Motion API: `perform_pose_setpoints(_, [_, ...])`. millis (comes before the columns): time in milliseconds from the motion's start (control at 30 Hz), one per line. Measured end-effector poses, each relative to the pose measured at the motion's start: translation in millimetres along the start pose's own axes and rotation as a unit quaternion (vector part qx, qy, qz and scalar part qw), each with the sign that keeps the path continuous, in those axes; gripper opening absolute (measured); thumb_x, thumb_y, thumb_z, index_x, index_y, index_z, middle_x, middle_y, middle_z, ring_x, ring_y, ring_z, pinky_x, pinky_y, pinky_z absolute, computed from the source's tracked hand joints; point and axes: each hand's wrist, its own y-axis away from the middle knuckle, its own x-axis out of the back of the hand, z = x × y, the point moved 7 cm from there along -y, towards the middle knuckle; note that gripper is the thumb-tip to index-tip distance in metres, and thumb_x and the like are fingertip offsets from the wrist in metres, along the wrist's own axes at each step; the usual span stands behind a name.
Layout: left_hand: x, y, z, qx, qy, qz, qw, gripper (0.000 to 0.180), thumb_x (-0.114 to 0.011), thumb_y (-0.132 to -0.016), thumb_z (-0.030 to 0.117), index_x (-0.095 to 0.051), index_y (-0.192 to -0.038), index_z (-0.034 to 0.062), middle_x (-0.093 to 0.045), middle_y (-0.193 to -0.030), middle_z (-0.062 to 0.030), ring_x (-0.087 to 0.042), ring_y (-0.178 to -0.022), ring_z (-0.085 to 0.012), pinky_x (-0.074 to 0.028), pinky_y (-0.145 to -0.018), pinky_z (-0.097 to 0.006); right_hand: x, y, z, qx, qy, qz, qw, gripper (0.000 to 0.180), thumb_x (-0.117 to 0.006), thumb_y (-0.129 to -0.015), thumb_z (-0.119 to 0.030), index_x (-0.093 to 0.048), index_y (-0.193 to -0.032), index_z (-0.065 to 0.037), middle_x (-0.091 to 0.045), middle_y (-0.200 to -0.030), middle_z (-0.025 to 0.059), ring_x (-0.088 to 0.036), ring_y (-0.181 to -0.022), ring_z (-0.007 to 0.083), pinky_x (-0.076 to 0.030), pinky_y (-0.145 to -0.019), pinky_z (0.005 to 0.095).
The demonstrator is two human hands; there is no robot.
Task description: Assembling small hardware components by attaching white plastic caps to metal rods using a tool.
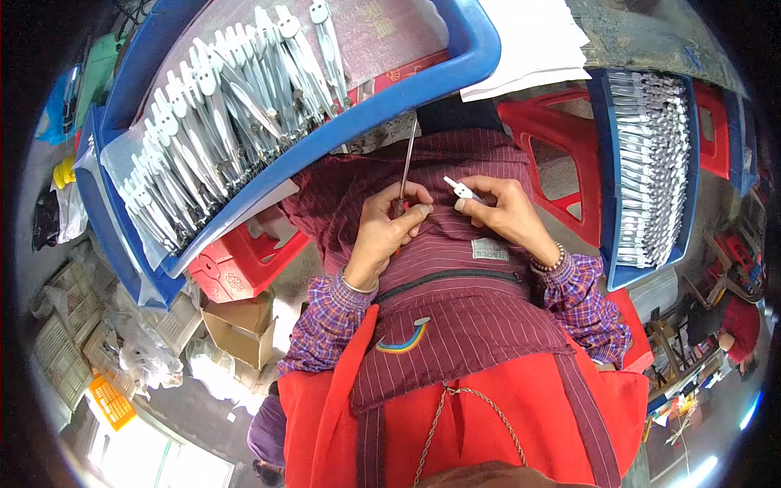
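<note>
Left hand: we saw our left hand (pixel 389 226) closed around the red handle of a thin screwdriver (pixel 406 167), its shaft pointing up toward 12 o'clock over the lap.
Right hand: our right hand (pixel 504 213) pinched a small white-tipped metal piece (pixel 460 189) between thumb and fingers, just beside the left hand, at about 3 o'clock from it.
Piece in work: it sat above the striped apron (pixel 455 325), tip aimed at the screwdriver, the two near but not clearly touching.
Supply at 10 o'clock: a big blue tray (pixel 455 65) held a wide fan of grey, plier-like metal pieces (pixel 220 114), loosely overlapped.
Stack at 3 o'clock: a second blue tray (pixel 606 163) carried neat rows of similar metal pieces (pixel 651 163); we judged this the sorted lot, though we could not tell which tray was finished.
Progress: we judged the work mid-run, one piece in hand and many waiting.
Edges: the big tray's rim hung close over the screwdriver tip at 12 o'clock; a red stool (pixel 561 138) stood at 2 o'clock.
Open room: we had free space only over the lap, between the two trays.
</note>
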Motion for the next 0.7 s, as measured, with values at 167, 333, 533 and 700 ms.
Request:
perform_pose_setpoints(167, [0.8, -1.0, -0.8, -0.052, -0.019, -0.005, 0.998, 0.009, -0.062, -0.08, 0.0, -0.06, -0.088, 0.0032, -0.061, -0.078, -0.0018, -0.049, -0.056, -0.0041, -0.036, -0.046, -0.018, 2.7, 1.2, -3.5, -0.006, 0.005, 0.006, 1.0, 0.024, -0.067, -0.082, -0.013, -0.066, -0.101, 0.003, -0.062, -0.066, 0.0043, -0.054, -0.056, 0.0066, -0.044, -0.05, 0.0259])
perform_pose_setpoints(333, [-2.1, 15.3, 24.5, -0.208, -0.201, 0.046, 0.956, 0.019, -0.064, -0.078, 0.004, -0.059, -0.096, 0.0024, -0.063, -0.076, -0.0033, -0.059, -0.067, -0.0075, -0.046, -0.061, -0.023, 8.8, -2.1, -0.1, 0.006, -0.002, 0.039, 0.999, 0.027, -0.065, -0.083, -0.011, -0.064, -0.106, 0.002, -0.062, -0.067, 0.004, -0.056, -0.057, 0.0074, -0.045, -0.051, 0.0258])
perform_pose_setpoints(533, [-0.8, 39.1, 33.4, -0.257, -0.293, 0.03, 0.921, 0.033, -0.061, -0.082, 0.0, -0.058, -0.114, -0.0013, -0.064, -0.088, -0.0079, -0.061, -0.08, -0.0111, -0.048, -0.074, -0.025, 14.8, -4.3, 8.3, 0.013, -0.042, 0.065, 0.997, 0.028, -0.064, -0.083, -0.01, -0.063, -0.108, 0.002, -0.063, -0.069, 0.0037, -0.057, -0.058, 0.0068, -0.045, -0.052, 0.0248])
perform_pose_setpoints(700, [2.8, 46.9, 32.7, -0.224, -0.313, 0.007, 0.923, 0.037, -0.063, -0.081, 0.002, -0.058, -0.117, -0.0002, -0.066, -0.087, -0.0107, -0.063, -0.079, -0.0135, -0.049, -0.075, -0.027, 14.4, -6.4, 10.2, 0.015, -0.059, 0.062, 0.996, 0.028, -0.063, -0.084, -0.01, -0.063, -0.109, 0.002, -0.065, -0.072, 0.003, -0.057, -0.059, 0.0067, -0.047, -0.053, 0.0242])
